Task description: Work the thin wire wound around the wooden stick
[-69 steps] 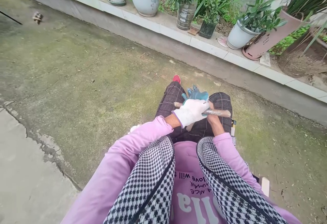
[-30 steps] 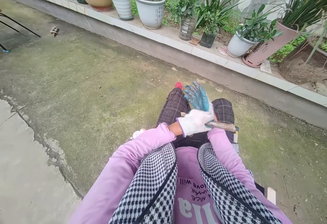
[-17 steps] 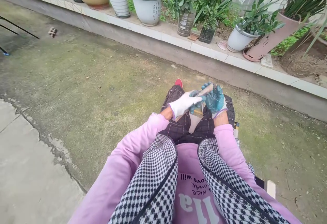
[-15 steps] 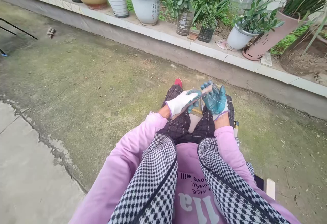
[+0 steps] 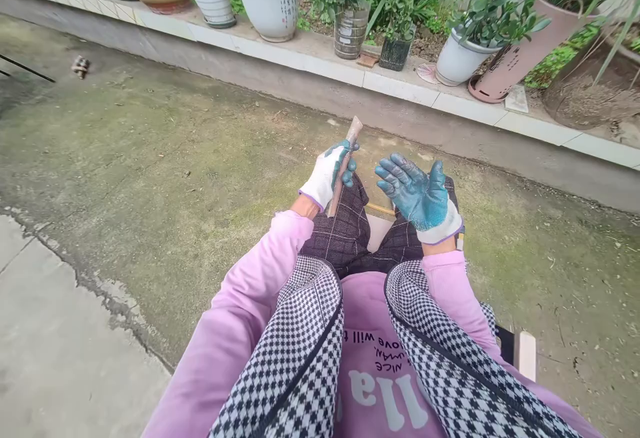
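Note:
Both of my hands wear white gloves with blue-green coated palms. My left hand [image 5: 336, 168] is wrapped round a brownish stick-like piece [image 5: 355, 129], which points up and forward above my left knee. Its upper end looks paler and its lower end reaches my trouser leg; I cannot make out its exact kind. My right hand [image 5: 417, 191] is held palm up, fingers stretched out and thumb apart, with nothing in it. A gap lies between the two hands. Between my knees, a pale surface with a yellowish edge [image 5: 380, 209] shows in part.
Ahead runs a low tiled ledge [image 5: 330, 70] with several potted plants, among them a white pot with writing [image 5: 267, 5] and a tilted pink pot [image 5: 505, 58]. A small brownish object [image 5: 81, 67] lies on the mossy ground at left. Paler concrete [image 5: 65, 331] borders it.
My left hand has moved left, taking the stick-like piece away from my right palm and tilting it more upright. My right hand has opened out flatter. The view has shifted slightly.

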Available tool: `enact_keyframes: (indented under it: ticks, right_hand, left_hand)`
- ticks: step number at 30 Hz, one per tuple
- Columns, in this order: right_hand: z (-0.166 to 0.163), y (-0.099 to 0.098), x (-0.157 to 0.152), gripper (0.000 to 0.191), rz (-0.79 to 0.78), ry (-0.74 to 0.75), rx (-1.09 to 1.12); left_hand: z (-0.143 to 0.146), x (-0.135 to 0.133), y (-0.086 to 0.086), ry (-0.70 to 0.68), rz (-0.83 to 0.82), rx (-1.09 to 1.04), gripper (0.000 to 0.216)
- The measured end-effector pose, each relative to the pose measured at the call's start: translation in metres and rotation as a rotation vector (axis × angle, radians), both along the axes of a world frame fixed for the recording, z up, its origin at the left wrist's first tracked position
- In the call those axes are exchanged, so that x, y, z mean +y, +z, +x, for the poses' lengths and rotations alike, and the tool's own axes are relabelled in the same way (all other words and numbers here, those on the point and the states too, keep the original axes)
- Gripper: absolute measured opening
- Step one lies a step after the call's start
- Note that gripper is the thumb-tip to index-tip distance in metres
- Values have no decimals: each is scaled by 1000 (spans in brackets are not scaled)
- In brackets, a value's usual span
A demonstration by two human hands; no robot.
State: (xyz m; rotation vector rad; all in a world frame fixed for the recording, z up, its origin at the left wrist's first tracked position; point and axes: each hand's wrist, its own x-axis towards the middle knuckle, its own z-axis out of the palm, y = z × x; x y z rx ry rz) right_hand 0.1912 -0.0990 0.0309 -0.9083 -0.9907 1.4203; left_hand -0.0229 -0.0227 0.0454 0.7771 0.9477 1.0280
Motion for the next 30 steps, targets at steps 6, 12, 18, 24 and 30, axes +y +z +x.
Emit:
enact_keyframes:
  ticks: [6,12,18,24,30]
  right_hand:
    - [-6,13,-12,89,-10,42,-1]
    - [3,0,-3,84,51,-85,-52]
    - [-3,-26,29,59,191,-219,-253]
    - [-21,-34,15,54,4,-121,-317]
    - [-20,-34,9,45,70,-204,-461]
  left_hand:
    - [8,-16,2,-126,67,-4,24]
    - [8,-24,-3,-225,65,65,27]
    - [10,-32,-3,-351,36,14,28]
    - [6,-20,-9,-343,-9,-76,36]
    - [11,-16,-1,-249,-51,-10,27]
